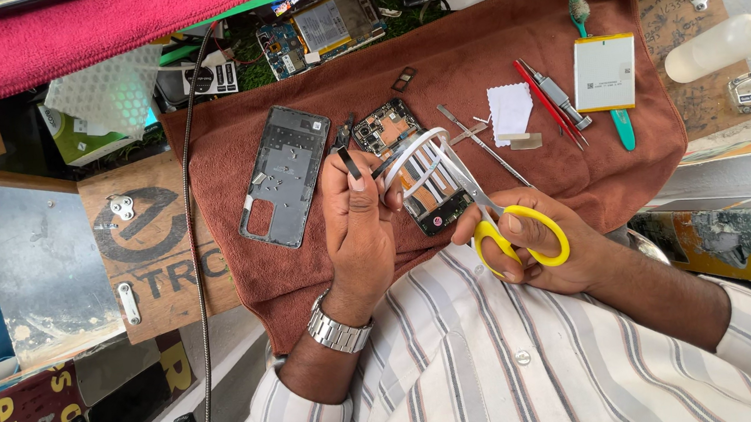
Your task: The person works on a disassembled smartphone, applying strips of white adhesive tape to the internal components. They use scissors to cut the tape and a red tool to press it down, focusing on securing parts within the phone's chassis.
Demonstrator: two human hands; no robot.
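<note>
Brown cloth [472,70] covers the work table, with phone parts spread over it. Near the middle, the left hand [357,231] pinches a white strip [409,153] between thumb and fingers, closed tight on one end. That strip curls up and over to the right, into the blades of the yellow-handled scissors [497,217]. The right hand [542,249] holds those scissors, with fingers pushed through the yellow loops and the blades a little open around the strip. Just under the strip lies an opened phone [419,183] with its insides showing.

Left of the hands lies a dark phone back cover [286,176]. Far right on the cloth sits a flat white battery pack with yellow edges [604,72], lying on a green toothbrush [599,66]. Red tweezers [550,104] lie beside it. A small white square paper [510,108] rests between them and the hands. A white squeeze bottle [725,44] lies at the far right. A pink towel [77,28] hangs at the far left, and a wooden board with big dark letters [152,253] sits at the left.
</note>
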